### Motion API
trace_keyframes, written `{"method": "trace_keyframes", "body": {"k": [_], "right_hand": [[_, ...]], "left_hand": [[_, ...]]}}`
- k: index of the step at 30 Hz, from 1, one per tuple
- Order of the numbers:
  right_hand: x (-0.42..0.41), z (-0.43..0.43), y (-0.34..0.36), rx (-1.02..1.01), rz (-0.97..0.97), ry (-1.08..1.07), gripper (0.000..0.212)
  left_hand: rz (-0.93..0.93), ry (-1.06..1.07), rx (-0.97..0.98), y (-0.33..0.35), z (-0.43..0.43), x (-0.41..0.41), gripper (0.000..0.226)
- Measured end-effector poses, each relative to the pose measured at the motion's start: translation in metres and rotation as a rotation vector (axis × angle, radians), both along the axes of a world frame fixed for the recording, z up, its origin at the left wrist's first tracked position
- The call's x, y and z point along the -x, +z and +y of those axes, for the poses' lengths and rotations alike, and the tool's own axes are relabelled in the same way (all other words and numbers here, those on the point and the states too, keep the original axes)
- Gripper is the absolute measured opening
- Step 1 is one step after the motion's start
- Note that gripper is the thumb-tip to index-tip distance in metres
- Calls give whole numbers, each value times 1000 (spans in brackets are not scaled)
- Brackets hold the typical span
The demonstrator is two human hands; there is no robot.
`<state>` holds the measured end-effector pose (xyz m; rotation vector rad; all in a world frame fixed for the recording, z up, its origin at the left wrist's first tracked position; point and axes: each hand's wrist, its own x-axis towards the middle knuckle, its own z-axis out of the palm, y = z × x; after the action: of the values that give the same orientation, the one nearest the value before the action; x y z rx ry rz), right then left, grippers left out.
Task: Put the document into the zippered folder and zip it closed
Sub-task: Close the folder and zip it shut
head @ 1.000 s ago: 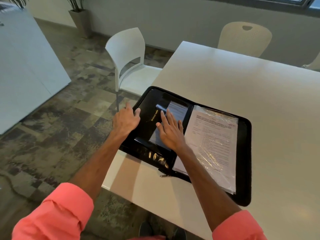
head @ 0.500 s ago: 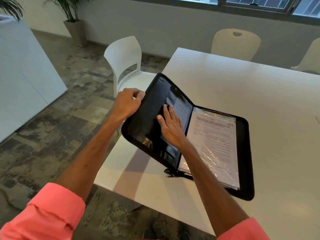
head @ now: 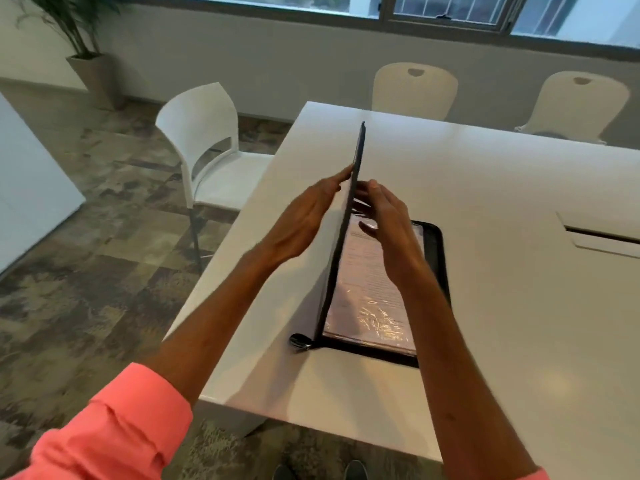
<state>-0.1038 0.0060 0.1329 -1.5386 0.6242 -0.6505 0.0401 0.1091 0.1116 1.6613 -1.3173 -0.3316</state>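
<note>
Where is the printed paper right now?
In the head view, the plastic-sleeved printed document lies in the flat right half of the black zippered folder on the white table, beneath the right hand.

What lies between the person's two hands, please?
The raised folder cover, seen edge-on in the head view, stands between the left hand and right hand.

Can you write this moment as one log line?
folder cover: upright | left hand: flat on its outside | right hand: by its inside | document: lying in folder | zip: undone
</note>
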Motion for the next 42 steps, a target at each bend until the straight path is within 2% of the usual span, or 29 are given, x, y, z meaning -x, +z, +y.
{"method": "trace_keyframes", "body": {"k": [4,7,10,11,17,22,25,28,30,33,37,42], "right_hand": [[43,-35,10,-56,66,-75,38],[74,-60,5,-3,196,-143,34],[104,-87,-19,75,324,-231,13],[113,-95,-30,83,375,-244,13],[138,-115,-98,115,656,-270,36],[126,-110,-140,318,785,-317,36],[117,-98,-148,490,848,-342,54],[109,-86,-160,660,836,-239,67],[105,-81,-173,737,860,-157,66],[104,-78,-183,762,885,-143,62],[100,-79,-187,801,896,-164,61],[90,-94,-187,834,884,-153,61]], "left_hand": [[-256,-64,-29,-28,-39,39,58],[-315,-114,-72,-54,-65,63,60],[-365,-104,-177,-78,-84,79,62],[-387,-96,-213,-87,-89,84,65],[-407,-75,-443,-130,-104,91,74],[-458,-42,-515,-149,-104,93,74],[-523,-14,-532,-157,-103,94,73],[-563,-5,-532,-160,-104,96,72],[-572,-10,-543,-162,-104,96,71],[-537,-21,-545,-162,-105,92,69],[-351,-64,-513,-149,-105,80,65],[-362,-10,-506,-137,-81,77,64]]}}
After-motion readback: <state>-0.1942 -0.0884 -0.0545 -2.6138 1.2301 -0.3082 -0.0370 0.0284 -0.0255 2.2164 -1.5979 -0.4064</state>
